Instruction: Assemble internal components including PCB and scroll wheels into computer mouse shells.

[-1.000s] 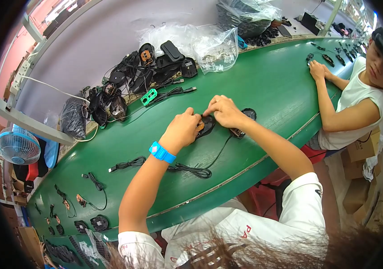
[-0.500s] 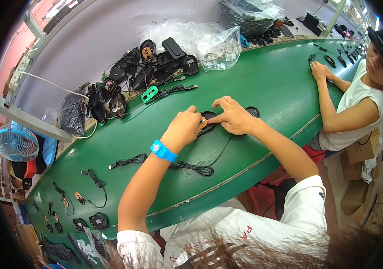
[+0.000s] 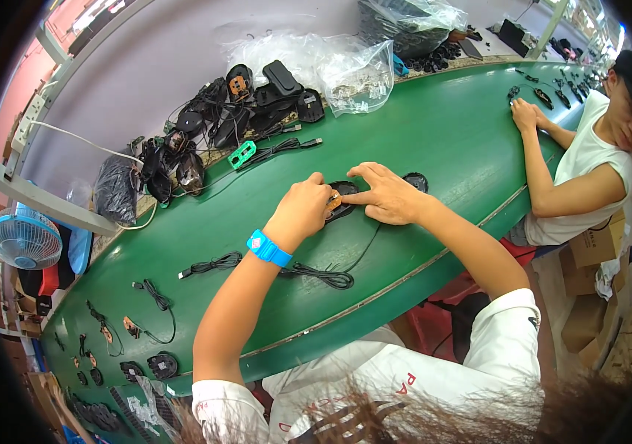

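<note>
An orange-brown circuit board (image 3: 334, 201) sits in a black computer mouse shell (image 3: 343, 212) on the green bench. My left hand (image 3: 305, 207), with a blue band on its wrist, is closed on the board's left side, its fingertips partly hiding it. From the right, my right hand (image 3: 390, 195) reaches over the shell. Its index finger is stretched out and touches the board, while its other fingers are apart and grip nothing I can see. Beside that hand lies another black mouse shell part (image 3: 416, 181). A coiled black cable (image 3: 323, 276) rests below my hands, its lead running up toward the right hand.
Black mouse parts and cables (image 3: 220, 111) are heaped along the wall, near clear plastic bags (image 3: 360, 78). A green frame-shaped piece (image 3: 242, 155) lies before them. More cables (image 3: 154, 296) and shells (image 3: 162, 364) lie at left. A co-worker (image 3: 589, 163) sits at right; a fan (image 3: 27, 235) stands far left.
Both hands stay at the mouse shell, with only a slight shift of the right fingers. The view has moved a little, and the co-worker's head is lower.
</note>
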Available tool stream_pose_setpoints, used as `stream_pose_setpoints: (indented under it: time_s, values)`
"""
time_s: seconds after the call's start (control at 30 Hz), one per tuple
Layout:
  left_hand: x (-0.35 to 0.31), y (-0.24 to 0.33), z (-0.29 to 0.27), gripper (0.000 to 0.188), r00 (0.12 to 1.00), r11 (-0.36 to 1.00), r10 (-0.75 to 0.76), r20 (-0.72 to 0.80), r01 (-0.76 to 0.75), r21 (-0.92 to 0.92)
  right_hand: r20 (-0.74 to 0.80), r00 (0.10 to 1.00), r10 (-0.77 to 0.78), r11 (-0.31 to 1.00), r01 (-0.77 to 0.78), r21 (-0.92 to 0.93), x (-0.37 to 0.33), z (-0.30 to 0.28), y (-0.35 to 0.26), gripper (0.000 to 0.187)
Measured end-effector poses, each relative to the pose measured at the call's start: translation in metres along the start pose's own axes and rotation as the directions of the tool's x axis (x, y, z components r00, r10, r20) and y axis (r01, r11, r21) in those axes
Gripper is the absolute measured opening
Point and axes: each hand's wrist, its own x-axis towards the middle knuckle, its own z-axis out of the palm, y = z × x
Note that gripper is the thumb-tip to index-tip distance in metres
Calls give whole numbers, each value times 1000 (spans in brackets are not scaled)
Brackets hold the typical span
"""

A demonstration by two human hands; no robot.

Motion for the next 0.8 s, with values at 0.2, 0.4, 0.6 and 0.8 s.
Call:
stream_pose_setpoints:
  time_s: [0.2, 0.4, 0.6, 0.8]
  values:
    - [3, 3, 1, 29, 1000, 1000, -4, 4, 4, -13, 13, 1000, -14, 1000, 14, -18, 0, 0, 8, 52]
    - [2, -3, 6, 27, 1000, 1000, 1, -19, -1, -9, 53, 998, -32, 993, 37, -108, -4, -6, 0, 53]
    - [7, 1, 5, 26, 1000, 1000, -11, 12, 11, 2, 93, 996, -6, 1000, 7, -8, -7, -4, 10, 56]
    - [9, 4, 3, 24, 999, 1000, -20, 36, 19, 23, 56, 998, -5, 997, 0, 75, -5, -5, 19, 54]
